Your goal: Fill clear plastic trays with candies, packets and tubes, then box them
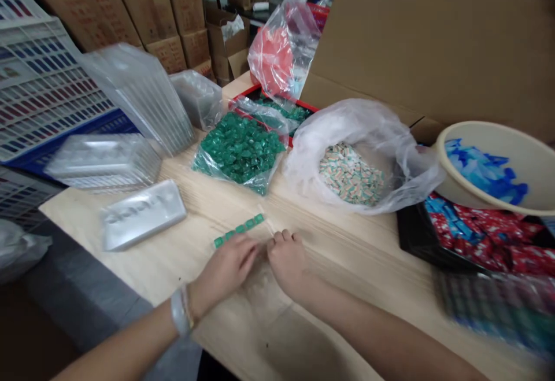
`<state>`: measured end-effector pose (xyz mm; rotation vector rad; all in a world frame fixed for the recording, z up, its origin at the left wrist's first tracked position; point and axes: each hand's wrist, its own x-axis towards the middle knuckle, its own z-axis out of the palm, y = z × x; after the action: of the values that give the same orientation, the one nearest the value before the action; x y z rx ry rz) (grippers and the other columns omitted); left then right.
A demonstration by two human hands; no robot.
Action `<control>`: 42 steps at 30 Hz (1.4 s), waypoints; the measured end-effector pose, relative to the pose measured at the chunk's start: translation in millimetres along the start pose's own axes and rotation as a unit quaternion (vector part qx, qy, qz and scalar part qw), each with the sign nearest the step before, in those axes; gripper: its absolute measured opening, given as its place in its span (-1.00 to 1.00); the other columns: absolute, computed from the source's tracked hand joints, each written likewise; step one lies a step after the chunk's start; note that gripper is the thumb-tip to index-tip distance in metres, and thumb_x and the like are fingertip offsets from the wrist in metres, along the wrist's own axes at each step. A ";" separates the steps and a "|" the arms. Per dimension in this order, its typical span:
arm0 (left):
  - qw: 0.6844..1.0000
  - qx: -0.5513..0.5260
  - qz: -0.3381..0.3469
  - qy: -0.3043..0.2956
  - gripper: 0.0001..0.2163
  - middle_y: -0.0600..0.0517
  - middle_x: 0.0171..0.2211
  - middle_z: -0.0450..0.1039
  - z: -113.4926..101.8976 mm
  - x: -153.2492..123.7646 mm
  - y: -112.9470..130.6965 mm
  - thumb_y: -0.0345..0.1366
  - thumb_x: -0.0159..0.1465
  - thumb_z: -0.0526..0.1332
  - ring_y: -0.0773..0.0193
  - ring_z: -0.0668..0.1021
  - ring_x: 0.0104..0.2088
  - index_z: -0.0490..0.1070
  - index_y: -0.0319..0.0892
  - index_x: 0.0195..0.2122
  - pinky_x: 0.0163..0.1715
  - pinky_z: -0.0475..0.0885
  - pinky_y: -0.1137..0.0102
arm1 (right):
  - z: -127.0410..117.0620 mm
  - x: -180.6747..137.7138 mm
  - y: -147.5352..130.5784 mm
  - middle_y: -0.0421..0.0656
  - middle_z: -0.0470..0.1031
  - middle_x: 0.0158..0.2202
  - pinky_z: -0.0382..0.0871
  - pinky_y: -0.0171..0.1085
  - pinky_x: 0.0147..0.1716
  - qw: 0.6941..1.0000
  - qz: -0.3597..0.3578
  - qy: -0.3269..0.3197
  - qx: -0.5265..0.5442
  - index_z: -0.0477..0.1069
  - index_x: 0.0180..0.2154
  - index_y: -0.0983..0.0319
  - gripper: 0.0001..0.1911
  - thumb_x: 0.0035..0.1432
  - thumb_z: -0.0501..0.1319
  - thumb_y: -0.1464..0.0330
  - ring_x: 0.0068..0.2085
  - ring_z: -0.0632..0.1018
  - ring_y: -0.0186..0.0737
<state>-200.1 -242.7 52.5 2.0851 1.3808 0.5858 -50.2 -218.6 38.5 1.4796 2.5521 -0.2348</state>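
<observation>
A short row of small green cubes (239, 229) lies on the wooden table, just beyond my left hand (229, 262). The fingers of that hand are bent and pinched together. Beside it, my right hand (287, 258) is closed, its fingers curled under. Between and below both hands shows what looks like a clear plastic bag (262, 291), faint and blurred. The fingertips of both hands seem to meet its upper edge, but the exact grip is hidden. A clear plastic tray (145, 213) with molded hollows lies to the left.
Behind the cubes sit a bag of green pieces (243, 147) and a white bag of small printed pieces (351, 176). Stacked clear trays (106, 161) stand left. At right are a cream basin (537, 173) and a black bin (416, 233) of red and blue packets.
</observation>
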 end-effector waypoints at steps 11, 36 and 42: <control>0.980 0.149 0.121 0.060 -0.72 -0.07 -0.11 0.35 -7.0 -18.1 -15.1 -0.48 0.14 0.04 0.16 0.37 -0.10 0.33 -0.15 -0.13 -0.12 0.31 0.23 | -93.7 40.8 48.4 -0.05 0.39 -0.36 0.21 -0.28 -0.28 0.986 0.014 0.168 -0.006 0.37 -0.40 0.29 -0.80 0.09 -0.02 0.44 -0.28 0.38 -0.20; 0.664 -0.669 -0.259 0.210 -0.91 0.06 -0.63 0.28 -113.0 190.7 -64.6 -0.36 0.12 0.05 0.37 0.42 -0.58 0.28 -0.25 -0.47 -0.60 0.34 0.49 | -99.7 205.9 64.2 -0.10 0.40 -0.30 0.28 -0.25 -0.28 0.953 0.024 0.179 0.244 0.31 -0.27 0.26 -0.81 -0.02 0.08 0.42 -0.26 0.45 -0.20; 0.748 -0.603 -0.225 0.161 -0.91 0.08 -0.63 0.31 -80.1 156.7 -35.8 -0.39 0.07 0.15 0.43 0.36 -0.64 0.40 -0.27 -0.40 -0.66 0.25 0.53 | -94.8 150.6 63.3 -0.29 0.37 -0.55 0.27 -0.37 -0.49 0.671 0.012 0.005 0.742 0.24 -0.38 0.24 -0.81 -0.14 0.18 0.41 -0.53 0.42 -0.41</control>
<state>-216.6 -69.3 96.0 0.5931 1.0796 1.2198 -76.0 -39.4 92.3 1.6353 2.0341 -2.7267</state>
